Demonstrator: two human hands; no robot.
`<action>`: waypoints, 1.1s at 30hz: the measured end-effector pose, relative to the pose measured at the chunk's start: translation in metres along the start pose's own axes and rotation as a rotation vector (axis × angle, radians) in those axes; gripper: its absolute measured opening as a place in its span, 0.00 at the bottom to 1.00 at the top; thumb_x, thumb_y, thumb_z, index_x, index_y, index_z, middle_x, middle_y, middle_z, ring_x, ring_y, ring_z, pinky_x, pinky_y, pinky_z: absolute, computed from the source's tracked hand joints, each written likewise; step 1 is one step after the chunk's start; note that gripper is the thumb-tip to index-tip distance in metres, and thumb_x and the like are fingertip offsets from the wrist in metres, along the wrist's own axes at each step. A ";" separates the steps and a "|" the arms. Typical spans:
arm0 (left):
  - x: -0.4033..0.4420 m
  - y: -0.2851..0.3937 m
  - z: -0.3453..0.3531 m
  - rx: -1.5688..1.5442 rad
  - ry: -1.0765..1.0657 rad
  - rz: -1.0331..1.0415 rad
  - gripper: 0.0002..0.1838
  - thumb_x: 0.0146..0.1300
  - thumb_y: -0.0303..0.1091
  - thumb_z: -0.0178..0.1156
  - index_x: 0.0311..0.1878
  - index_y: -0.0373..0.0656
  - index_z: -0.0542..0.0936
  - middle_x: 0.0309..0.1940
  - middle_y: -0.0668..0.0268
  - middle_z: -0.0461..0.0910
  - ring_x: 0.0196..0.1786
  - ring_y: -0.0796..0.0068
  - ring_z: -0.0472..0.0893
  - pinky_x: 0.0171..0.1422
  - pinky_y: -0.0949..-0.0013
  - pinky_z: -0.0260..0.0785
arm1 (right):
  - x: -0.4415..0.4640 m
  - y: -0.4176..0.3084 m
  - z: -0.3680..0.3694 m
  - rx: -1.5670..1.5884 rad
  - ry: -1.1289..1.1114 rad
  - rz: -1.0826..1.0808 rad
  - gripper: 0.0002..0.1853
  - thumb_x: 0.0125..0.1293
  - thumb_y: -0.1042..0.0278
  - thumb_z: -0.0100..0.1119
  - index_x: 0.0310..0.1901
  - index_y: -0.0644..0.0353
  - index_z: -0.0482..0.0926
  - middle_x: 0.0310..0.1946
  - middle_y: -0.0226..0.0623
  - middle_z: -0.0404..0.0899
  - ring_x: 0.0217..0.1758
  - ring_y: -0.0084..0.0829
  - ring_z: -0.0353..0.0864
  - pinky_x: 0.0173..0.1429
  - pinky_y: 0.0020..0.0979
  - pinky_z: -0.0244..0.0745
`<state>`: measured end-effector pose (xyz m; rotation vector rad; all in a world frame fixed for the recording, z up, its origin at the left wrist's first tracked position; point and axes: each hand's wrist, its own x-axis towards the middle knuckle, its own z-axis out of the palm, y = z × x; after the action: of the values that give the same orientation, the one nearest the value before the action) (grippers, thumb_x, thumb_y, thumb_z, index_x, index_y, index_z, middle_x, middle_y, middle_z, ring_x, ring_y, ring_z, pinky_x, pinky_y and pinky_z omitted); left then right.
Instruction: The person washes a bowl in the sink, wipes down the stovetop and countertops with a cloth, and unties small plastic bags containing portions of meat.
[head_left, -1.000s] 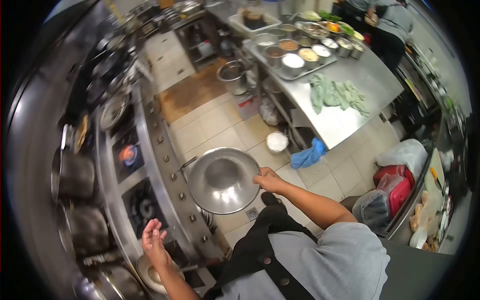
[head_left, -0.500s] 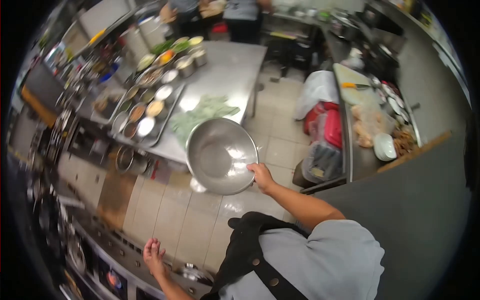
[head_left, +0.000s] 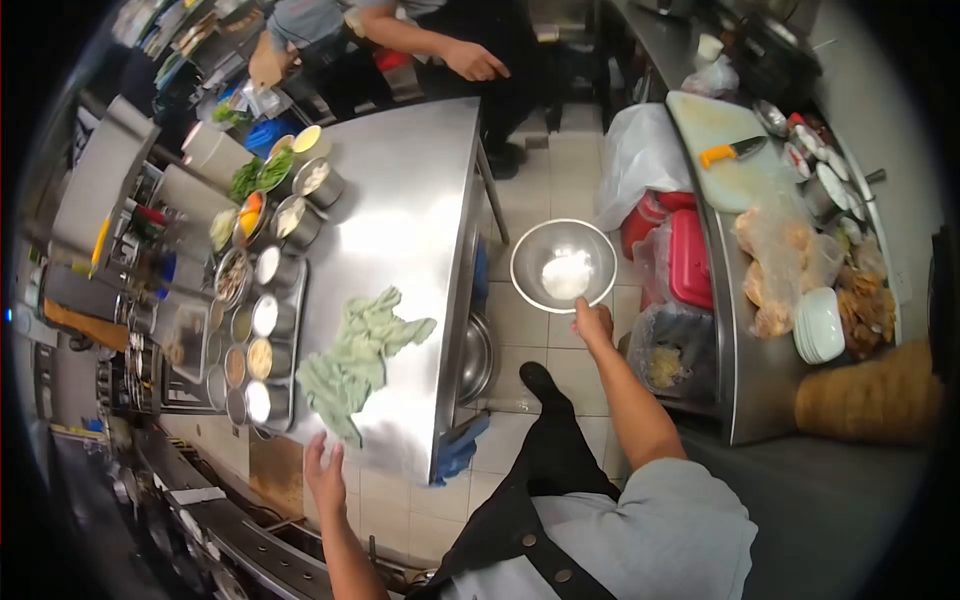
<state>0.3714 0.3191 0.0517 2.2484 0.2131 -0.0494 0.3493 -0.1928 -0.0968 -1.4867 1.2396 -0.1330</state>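
Note:
My right hand [head_left: 592,322] grips the near rim of a round stainless steel mixing bowl [head_left: 545,255], held out over the floor between the table and the right counter. The bowl's inside faces up, with a bright glare at its bottom. Beside the near edge of the steel table [head_left: 400,210] is my left hand [head_left: 325,475], fingers apart and holding nothing. Closest to that hand lies a crumpled pale green cloth [head_left: 350,360] on the tabletop.
Metal containers of ingredients [head_left: 265,315] line the table's left side. Another steel bowl [head_left: 478,355] sits under the table. On the right counter are a cutting board [head_left: 715,185], an orange-handled knife [head_left: 718,155] and white dishes [head_left: 820,325]. Two people [head_left: 450,60] stand at the far end.
The bowl in my right hand has moved away from me and to the right, off the table's edge. My left hand has come up beside the table. The view has shifted closer to the table.

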 end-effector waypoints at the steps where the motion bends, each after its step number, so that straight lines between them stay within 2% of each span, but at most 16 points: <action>1: 0.027 0.007 0.022 0.170 0.015 0.150 0.28 0.61 0.44 0.63 0.61 0.40 0.72 0.62 0.51 0.68 0.66 0.60 0.66 0.64 0.62 0.60 | 0.027 -0.007 0.013 -0.007 -0.017 0.031 0.25 0.56 0.48 0.53 0.30 0.69 0.78 0.22 0.44 0.81 0.26 0.33 0.82 0.38 0.32 0.76; 3: 0.077 0.039 0.074 0.332 0.033 0.100 0.34 0.60 0.50 0.64 0.65 0.42 0.69 0.67 0.47 0.60 0.73 0.54 0.55 0.71 0.55 0.51 | 0.085 -0.031 0.043 -0.110 -0.065 0.023 0.25 0.56 0.49 0.53 0.33 0.71 0.78 0.25 0.45 0.82 0.27 0.33 0.83 0.38 0.33 0.76; 5: 0.127 0.046 0.106 0.438 0.004 0.089 0.36 0.58 0.52 0.64 0.65 0.42 0.69 0.66 0.46 0.61 0.71 0.51 0.56 0.70 0.53 0.52 | 0.128 -0.056 0.082 -0.059 -0.149 0.009 0.26 0.57 0.48 0.53 0.32 0.72 0.78 0.25 0.46 0.82 0.26 0.33 0.83 0.38 0.33 0.76; 7: 0.149 0.059 0.126 0.546 -0.035 0.048 0.38 0.56 0.54 0.65 0.64 0.42 0.69 0.65 0.45 0.61 0.70 0.47 0.57 0.69 0.51 0.54 | 0.173 -0.068 0.131 0.140 -0.197 -0.045 0.24 0.57 0.51 0.52 0.31 0.72 0.78 0.22 0.44 0.81 0.24 0.34 0.82 0.35 0.33 0.77; 9: 0.152 0.089 0.138 0.702 -0.009 -0.045 0.40 0.52 0.56 0.67 0.62 0.39 0.70 0.62 0.43 0.63 0.65 0.41 0.61 0.66 0.49 0.56 | 0.215 -0.080 0.175 0.078 -0.287 -0.124 0.19 0.55 0.56 0.51 0.23 0.68 0.77 0.15 0.42 0.77 0.16 0.30 0.76 0.23 0.30 0.71; 10: 0.153 0.093 0.143 0.702 0.013 -0.013 0.40 0.50 0.56 0.68 0.59 0.37 0.71 0.59 0.40 0.64 0.61 0.39 0.63 0.64 0.47 0.58 | 0.230 -0.094 0.196 0.022 -0.352 -0.182 0.18 0.57 0.58 0.51 0.23 0.68 0.77 0.14 0.42 0.77 0.16 0.29 0.77 0.24 0.30 0.71; 11: 0.155 0.093 0.146 0.706 0.050 -0.067 0.40 0.50 0.56 0.68 0.59 0.37 0.71 0.59 0.40 0.64 0.61 0.39 0.63 0.64 0.47 0.58 | 0.238 -0.105 0.214 0.103 -0.351 -0.164 0.19 0.58 0.57 0.51 0.25 0.68 0.78 0.15 0.41 0.77 0.16 0.29 0.77 0.23 0.31 0.72; 12: 0.155 0.094 0.148 0.742 0.049 -0.016 0.39 0.51 0.56 0.67 0.59 0.37 0.71 0.59 0.39 0.64 0.61 0.39 0.63 0.64 0.47 0.59 | 0.260 -0.105 0.238 0.034 -0.393 -0.169 0.18 0.60 0.58 0.52 0.28 0.69 0.78 0.18 0.43 0.79 0.18 0.30 0.78 0.23 0.31 0.73; 13: 0.155 0.093 0.147 0.778 0.056 0.031 0.39 0.52 0.56 0.66 0.59 0.36 0.71 0.59 0.37 0.63 0.61 0.39 0.63 0.63 0.47 0.59 | 0.269 -0.113 0.257 0.106 -0.398 -0.197 0.18 0.62 0.59 0.53 0.31 0.70 0.79 0.22 0.45 0.80 0.19 0.31 0.79 0.23 0.32 0.74; 14: 0.154 0.094 0.148 0.780 0.120 -0.030 0.39 0.52 0.56 0.66 0.59 0.36 0.71 0.59 0.37 0.63 0.61 0.39 0.63 0.63 0.47 0.59 | 0.294 -0.109 0.286 0.148 -0.406 -0.196 0.20 0.61 0.56 0.53 0.25 0.69 0.76 0.20 0.44 0.79 0.23 0.34 0.82 0.26 0.34 0.74; 17: 0.155 0.096 0.153 0.826 0.135 -0.039 0.38 0.53 0.56 0.64 0.60 0.37 0.70 0.59 0.35 0.63 0.61 0.39 0.63 0.63 0.48 0.59 | 0.320 -0.133 0.333 0.108 -0.405 -0.260 0.17 0.61 0.57 0.54 0.29 0.67 0.75 0.24 0.44 0.78 0.28 0.35 0.81 0.30 0.35 0.73; 19: 0.156 0.099 0.153 0.847 0.068 -0.041 0.39 0.54 0.57 0.63 0.61 0.37 0.69 0.60 0.36 0.63 0.61 0.40 0.63 0.63 0.47 0.59 | 0.323 -0.145 0.356 0.058 -0.425 -0.287 0.16 0.60 0.58 0.55 0.31 0.66 0.75 0.27 0.43 0.77 0.31 0.35 0.80 0.33 0.36 0.72; 23: 0.158 0.095 0.154 0.904 0.043 -0.102 0.41 0.54 0.63 0.59 0.62 0.39 0.68 0.61 0.40 0.64 0.61 0.43 0.65 0.60 0.48 0.62 | 0.336 -0.162 0.372 -0.116 -0.465 -0.413 0.14 0.59 0.59 0.56 0.36 0.64 0.75 0.33 0.43 0.76 0.37 0.36 0.77 0.39 0.37 0.70; 25: 0.157 0.096 0.152 0.913 0.060 -0.139 0.41 0.53 0.64 0.58 0.62 0.41 0.68 0.61 0.40 0.63 0.60 0.45 0.65 0.59 0.48 0.63 | 0.336 -0.186 0.368 -0.256 -0.528 -0.555 0.14 0.59 0.59 0.57 0.38 0.63 0.74 0.36 0.43 0.76 0.39 0.37 0.76 0.42 0.37 0.69; 28: 0.158 0.093 0.152 0.859 0.056 -0.134 0.41 0.53 0.64 0.59 0.62 0.44 0.68 0.61 0.42 0.63 0.60 0.46 0.65 0.57 0.48 0.62 | 0.303 -0.259 0.342 -0.554 -0.746 -0.906 0.15 0.58 0.60 0.58 0.42 0.61 0.74 0.40 0.42 0.75 0.44 0.38 0.75 0.47 0.38 0.68; 33: 0.155 0.084 0.151 0.824 0.108 -0.171 0.40 0.52 0.64 0.60 0.62 0.46 0.68 0.61 0.44 0.63 0.61 0.48 0.63 0.57 0.47 0.60 | 0.196 -0.393 0.302 -1.183 -1.478 -1.705 0.18 0.57 0.62 0.59 0.48 0.58 0.73 0.47 0.41 0.74 0.51 0.39 0.72 0.54 0.39 0.65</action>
<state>0.5441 0.1716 0.0028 3.0488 0.5169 -0.1255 0.8735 -0.2147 -0.0029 -2.3229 -1.5563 0.5961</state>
